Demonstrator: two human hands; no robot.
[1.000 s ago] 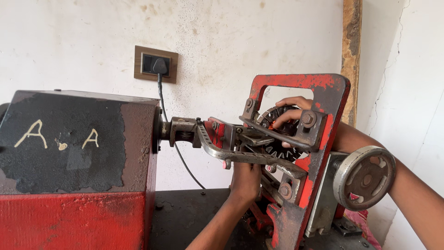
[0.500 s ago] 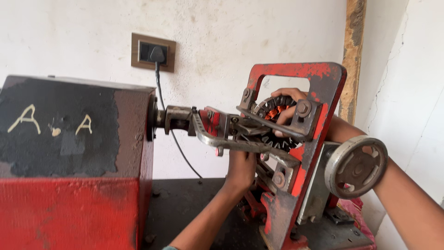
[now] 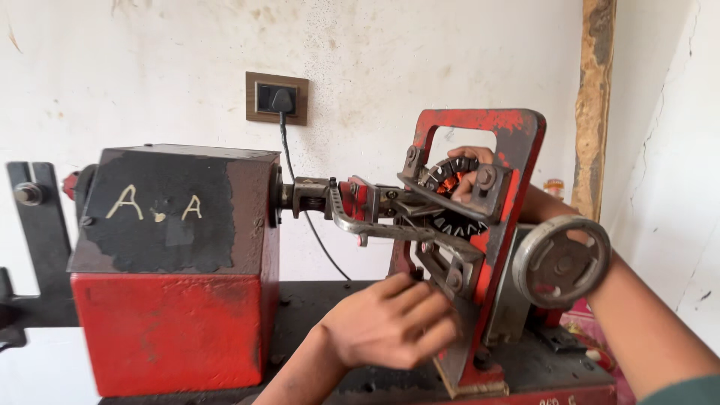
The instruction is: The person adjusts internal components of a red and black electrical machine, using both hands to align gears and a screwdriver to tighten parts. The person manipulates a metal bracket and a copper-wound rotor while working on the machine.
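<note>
Winding machine — red frame (image 3: 517, 150) beside red-and-black motor box (image 3: 176, 262). Toothed stator (image 3: 450, 191) sits in frame window; right hand (image 3: 469, 169) grip curled on it. Left hand (image 3: 394, 322) — fingers loosely bent, empty, against frame's lower edge.

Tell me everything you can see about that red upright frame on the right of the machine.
The red upright frame is a flat metal plate, its red paint chipped and worn to dark metal, with a rounded rectangular window near the top. It leans slightly and stands on the dark machine bed. Grey clamp bars and bolts cross its left side, holding a toothed round part with orange windings. A grey handwheel sits in front of its right edge. The right hand reaches in from behind at the window; the left hand is at its lower left edge.
</note>
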